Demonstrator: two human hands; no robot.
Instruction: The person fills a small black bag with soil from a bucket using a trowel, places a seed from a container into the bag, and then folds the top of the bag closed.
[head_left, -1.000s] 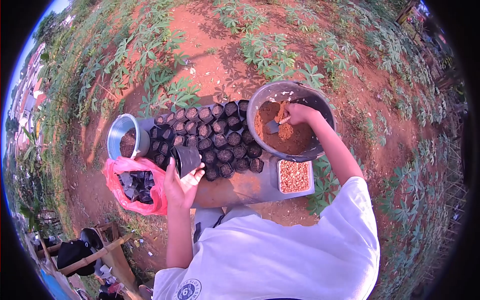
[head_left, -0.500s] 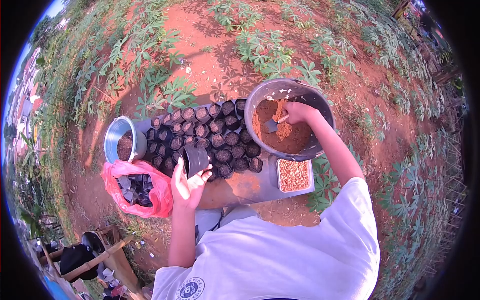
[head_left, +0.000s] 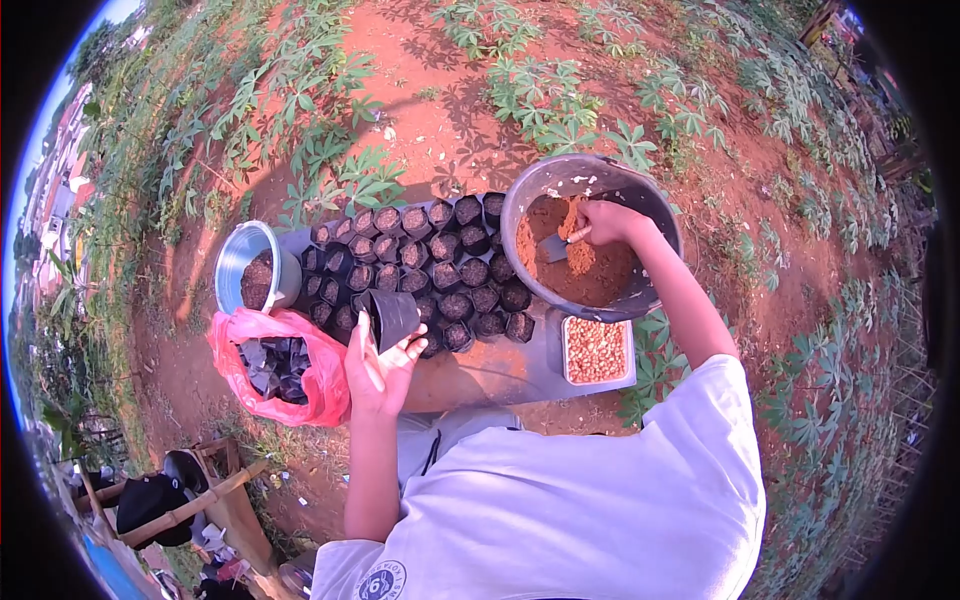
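My left hand is closed round a black plastic seedling bag, held tilted above the table's near side. Its inside is mostly turned from view. Over the large dark bucket at the right, my right hand grips the wooden handle of a small trowel. The trowel's grey blade lies at the reddish-brown soil inside the bucket. Several rows of soil-filled seedling bags stand just beyond my left hand.
A pink plastic bag of folded black bags sits left of my left hand. Behind it a blue bucket holding dark soil leans over. A tub of seeds stands on the grey table, near the large bucket. Leafy plants surround the table.
The whole view has shifted slightly. My right hand stays on the trowel in the soil, its blade now turned a little flatter. My left hand still holds the seedling bag.
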